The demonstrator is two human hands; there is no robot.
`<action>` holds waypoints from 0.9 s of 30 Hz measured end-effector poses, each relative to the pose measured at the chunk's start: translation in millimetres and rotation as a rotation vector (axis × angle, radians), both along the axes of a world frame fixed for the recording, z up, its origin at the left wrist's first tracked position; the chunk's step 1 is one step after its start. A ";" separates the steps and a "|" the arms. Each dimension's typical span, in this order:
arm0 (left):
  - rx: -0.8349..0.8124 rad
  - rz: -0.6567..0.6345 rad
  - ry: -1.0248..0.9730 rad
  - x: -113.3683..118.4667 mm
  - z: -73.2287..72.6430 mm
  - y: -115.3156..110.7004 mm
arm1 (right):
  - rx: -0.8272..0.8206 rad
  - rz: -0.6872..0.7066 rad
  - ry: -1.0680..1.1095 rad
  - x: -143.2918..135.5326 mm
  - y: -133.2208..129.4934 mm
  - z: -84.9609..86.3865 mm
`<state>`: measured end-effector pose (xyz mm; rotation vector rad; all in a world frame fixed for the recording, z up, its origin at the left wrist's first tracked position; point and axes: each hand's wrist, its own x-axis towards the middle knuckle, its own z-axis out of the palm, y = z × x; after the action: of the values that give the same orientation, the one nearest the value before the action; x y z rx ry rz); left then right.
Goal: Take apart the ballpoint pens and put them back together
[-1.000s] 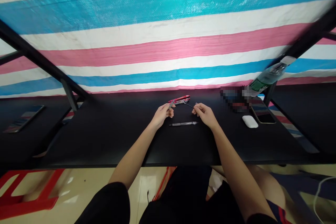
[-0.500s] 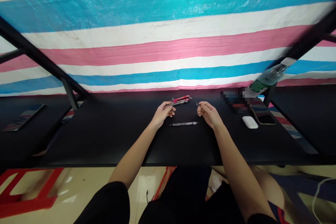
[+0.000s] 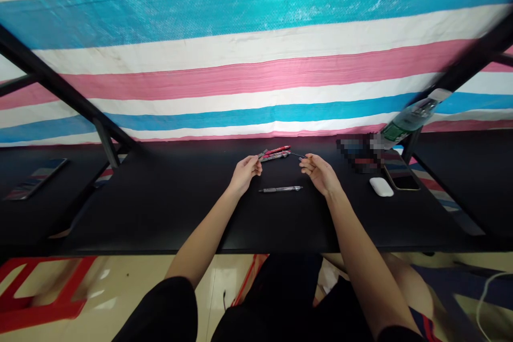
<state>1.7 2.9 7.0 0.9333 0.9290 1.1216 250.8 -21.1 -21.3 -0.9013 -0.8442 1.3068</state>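
Note:
My left hand (image 3: pixel 244 173) pinches a small clear and grey pen part (image 3: pixel 263 154) between thumb and fingers. Held in my right hand (image 3: pixel 320 172) is a thin dark pen piece (image 3: pixel 297 155), its tip pointing left. Behind and between the hands, a red pen (image 3: pixel 278 149) and a pink-and-clear pen (image 3: pixel 276 155) lie close together on the black table (image 3: pixel 168 197). A clear grey pen (image 3: pixel 280 189) lies flat, nearer to me, below the gap between my hands.
At the right are a white earbud case (image 3: pixel 381 187), a phone (image 3: pixel 403 177), a blurred dark item and a tilted plastic bottle (image 3: pixel 409 120). Another phone (image 3: pixel 36 179) lies far left. A striped sheet (image 3: pixel 256 75) hangs behind; a red stool (image 3: pixel 72 307) stands lower left.
My left hand has moved slightly left, and its piece has tilted from upright to slanting. The thin piece in my right hand has turned nearer to level.

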 end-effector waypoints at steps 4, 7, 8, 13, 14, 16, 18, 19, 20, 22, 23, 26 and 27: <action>0.026 -0.001 0.085 0.3 -0.7 -0.7 | 0.001 -0.003 -0.046 -0.1 -0.3 1.5; 0.076 -0.003 0.126 0.5 -1.8 -0.9 | 0.010 0.006 -0.066 -0.3 -0.6 3.0; 0.090 -0.003 0.134 0.6 -1.9 -1.0 | 0.012 0.009 -0.060 -0.5 -0.8 3.5; 0.118 -0.003 0.142 1.3 -0.8 -1.8 | 0.005 0.047 0.034 -2.6 -2.4 5.2; 0.125 -0.007 0.146 1.4 -0.6 -2.0 | 0.008 0.054 0.039 -3.1 -2.9 5.4; 0.136 -0.017 0.156 1.5 -0.7 -2.4 | 0.019 0.064 0.014 -4.0 -3.7 5.6; 0.144 -0.026 0.165 1.7 -1.2 -2.5 | 0.025 0.075 -0.032 -4.5 -4.5 5.7; 0.146 -0.030 0.169 1.8 -1.5 -2.5 | 0.025 0.081 -0.054 -4.7 -4.9 5.9; 0.149 -0.032 0.173 1.9 -1.9 -2.4 | 0.021 0.085 -0.070 -4.8 -5.2 6.1; 0.154 -0.035 0.185 2.1 -2.6 -2.2 | 0.016 0.093 -0.078 -5.0 -5.7 6.5; 0.156 -0.036 0.192 2.0 -2.9 -2.1 | 0.016 0.096 -0.073 -5.0 -5.8 6.6; 0.166 -0.035 0.205 1.5 -3.5 -1.7 | 0.017 0.100 -0.067 -4.9 -5.9 6.6; 0.169 -0.036 0.208 1.2 -3.6 -1.6 | 0.016 0.099 -0.076 -4.8 -5.8 6.4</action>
<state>2.9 1.3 3.3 1.2178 0.9916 1.0987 246.0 -26.9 -14.9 -0.9106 -0.9676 1.3561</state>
